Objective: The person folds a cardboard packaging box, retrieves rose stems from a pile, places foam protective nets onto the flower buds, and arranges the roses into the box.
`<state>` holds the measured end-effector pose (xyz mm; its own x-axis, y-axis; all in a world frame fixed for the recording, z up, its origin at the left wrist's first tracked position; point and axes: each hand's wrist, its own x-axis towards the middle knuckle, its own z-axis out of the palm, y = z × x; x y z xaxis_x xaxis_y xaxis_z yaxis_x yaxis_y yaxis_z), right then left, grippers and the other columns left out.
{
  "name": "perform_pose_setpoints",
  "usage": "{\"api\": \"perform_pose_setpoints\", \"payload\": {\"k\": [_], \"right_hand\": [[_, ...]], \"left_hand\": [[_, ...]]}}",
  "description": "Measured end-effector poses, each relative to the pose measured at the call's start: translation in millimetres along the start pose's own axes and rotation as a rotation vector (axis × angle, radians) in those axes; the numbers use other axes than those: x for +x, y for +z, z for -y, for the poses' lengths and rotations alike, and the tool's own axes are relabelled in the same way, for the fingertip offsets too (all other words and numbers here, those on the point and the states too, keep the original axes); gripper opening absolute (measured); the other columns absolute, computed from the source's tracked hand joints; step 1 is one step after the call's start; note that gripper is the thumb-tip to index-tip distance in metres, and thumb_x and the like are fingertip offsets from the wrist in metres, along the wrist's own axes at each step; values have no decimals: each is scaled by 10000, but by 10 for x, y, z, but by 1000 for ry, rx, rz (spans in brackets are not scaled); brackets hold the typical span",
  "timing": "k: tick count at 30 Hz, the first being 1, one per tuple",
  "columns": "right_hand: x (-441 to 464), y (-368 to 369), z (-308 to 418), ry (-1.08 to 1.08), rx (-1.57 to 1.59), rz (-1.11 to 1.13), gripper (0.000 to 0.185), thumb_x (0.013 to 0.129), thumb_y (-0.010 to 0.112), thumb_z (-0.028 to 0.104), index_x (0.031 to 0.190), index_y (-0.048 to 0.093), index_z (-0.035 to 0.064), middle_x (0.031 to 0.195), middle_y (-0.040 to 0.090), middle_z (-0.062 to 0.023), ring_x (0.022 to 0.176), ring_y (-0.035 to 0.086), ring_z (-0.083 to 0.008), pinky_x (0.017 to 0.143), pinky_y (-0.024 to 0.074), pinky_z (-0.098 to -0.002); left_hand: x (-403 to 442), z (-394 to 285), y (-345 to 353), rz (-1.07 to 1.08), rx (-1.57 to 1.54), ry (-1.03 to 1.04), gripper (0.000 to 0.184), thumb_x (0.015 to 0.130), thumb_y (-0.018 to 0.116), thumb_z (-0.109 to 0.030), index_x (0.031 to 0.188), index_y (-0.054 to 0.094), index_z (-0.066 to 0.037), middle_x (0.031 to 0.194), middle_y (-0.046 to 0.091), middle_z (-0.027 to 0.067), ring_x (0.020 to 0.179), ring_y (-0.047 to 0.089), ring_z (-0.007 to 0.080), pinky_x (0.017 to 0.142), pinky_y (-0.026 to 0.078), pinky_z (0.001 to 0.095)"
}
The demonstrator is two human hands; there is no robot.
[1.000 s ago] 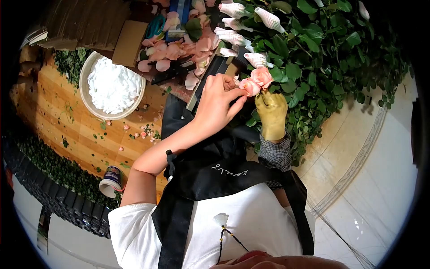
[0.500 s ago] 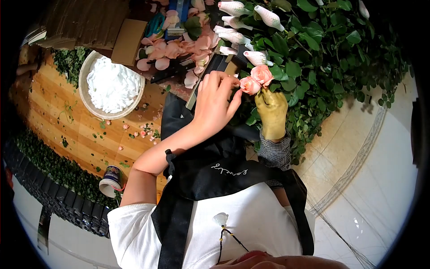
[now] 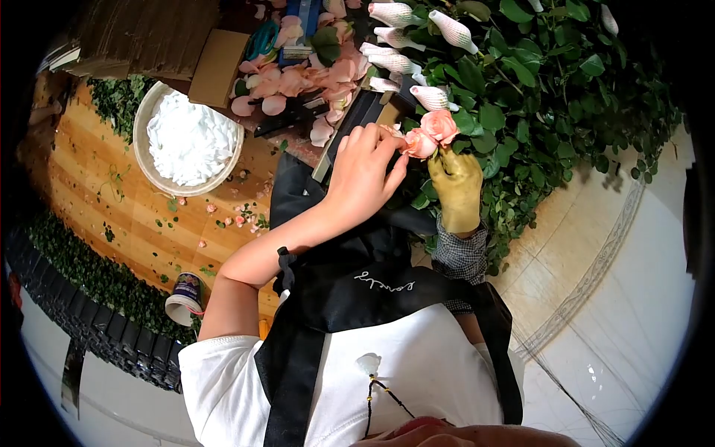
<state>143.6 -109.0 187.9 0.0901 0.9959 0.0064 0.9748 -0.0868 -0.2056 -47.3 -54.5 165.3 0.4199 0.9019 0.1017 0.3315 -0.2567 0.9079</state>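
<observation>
Two pink roses [image 3: 430, 135] stand close together with their blooms facing up. My right hand [image 3: 456, 186], in a yellowish glove, is closed just below them around their stems, which are mostly hidden. From the left, my bare left hand [image 3: 365, 165] reaches to the edge of the nearer bloom with its fingers curled. A pale pink rose petal [image 3: 392, 130] shows at its fingertips, partly covered by them. Beyond the roses lie several rosebuds wrapped in white netting [image 3: 430, 97], on the edge of a large heap of green leafy stems [image 3: 521, 89].
Loose pink petals [image 3: 275, 86] cover the surface at the back, with teal-handled scissors [image 3: 262, 39] among them. A round tub [image 3: 140, 153] of white netting sleeves stands left, beside a cardboard box [image 3: 216, 71]. A cup [image 3: 184, 298] lies tipped on the littered wooden floor [image 3: 156, 223].
My left fingers have shifted slightly at the nearer rose, and a pale pink petal now shows at their tips. My right hand keeps its hold; the whole view has moved slightly.
</observation>
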Motion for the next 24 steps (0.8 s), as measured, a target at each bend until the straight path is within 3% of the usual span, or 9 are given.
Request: {"api": "perform_pose_setpoints", "payload": {"k": [3, 5, 7, 12, 20, 22, 24], "right_hand": [[-10, 5, -24, -22, -44, 7, 155, 804, 703, 101, 942, 695, 31, 657, 590, -99, 587, 511, -275, 627, 461, -407], [-1, -31, -22, -220, -87, -58, 171, 807, 702, 107, 956, 691, 25, 661, 592, -104, 583, 515, -280, 637, 461, -405], [-2, -24, -18, -168, -88, -51, 186, 804, 721, 113, 977, 720, 45, 627, 570, -79, 560, 515, -256, 612, 457, -392], [-2, 52, -66, -92, -72, -57, 216, 794, 747, 115, 1005, 756, 76, 592, 536, -40, 526, 514, -217, 568, 452, -367], [22, 51, -73, -256, -101, -110, 228, 765, 746, 106, 989, 756, 64, 571, 516, -30, 514, 509, -206, 544, 442, -367], [6, 77, -85, -222, -110, -101, 233, 762, 742, 111, 990, 755, 67, 572, 516, -35, 520, 508, -210, 552, 443, -369], [-16, 99, -94, -189, -118, -90, 238, 760, 738, 116, 992, 754, 70, 572, 516, -41, 526, 508, -214, 560, 445, -372]], "left_hand": [[6, 32, 22, -2, -24, -6, 138, 864, 684, -91, 996, 665, -54, 956, 576, 98, 906, 552, 319, 814, 460, 396], [28, 51, 15, -12, -55, -8, 111, 876, 673, -86, 980, 671, -48, 935, 577, 103, 899, 561, 318, 807, 466, 392], [68, 43, -43, 82, -181, 18, 103, 879, 674, -107, 923, 696, -17, 893, 581, 134, 856, 592, 328, 736, 491, 416], [62, 36, -9, 71, -129, -60, 106, 891, 668, -110, 932, 710, -22, 898, 607, 145, 835, 633, 339, 728, 524, 413], [125, 125, 7, 161, -233, -167, 178, 864, 722, -162, 989, 751, -39, 933, 671, 139, 829, 674, 333, 739, 547, 392], [128, 116, 7, 171, -255, -161, 161, 855, 750, -144, 961, 740, -24, 843, 626, 105, 666, 633, 241, 630, 500, 341], [115, 88, 10, 155, -243, -147, 167, 846, 761, -151, 952, 741, -24, 837, 625, 99, 655, 628, 227, 618, 499, 336]]}}
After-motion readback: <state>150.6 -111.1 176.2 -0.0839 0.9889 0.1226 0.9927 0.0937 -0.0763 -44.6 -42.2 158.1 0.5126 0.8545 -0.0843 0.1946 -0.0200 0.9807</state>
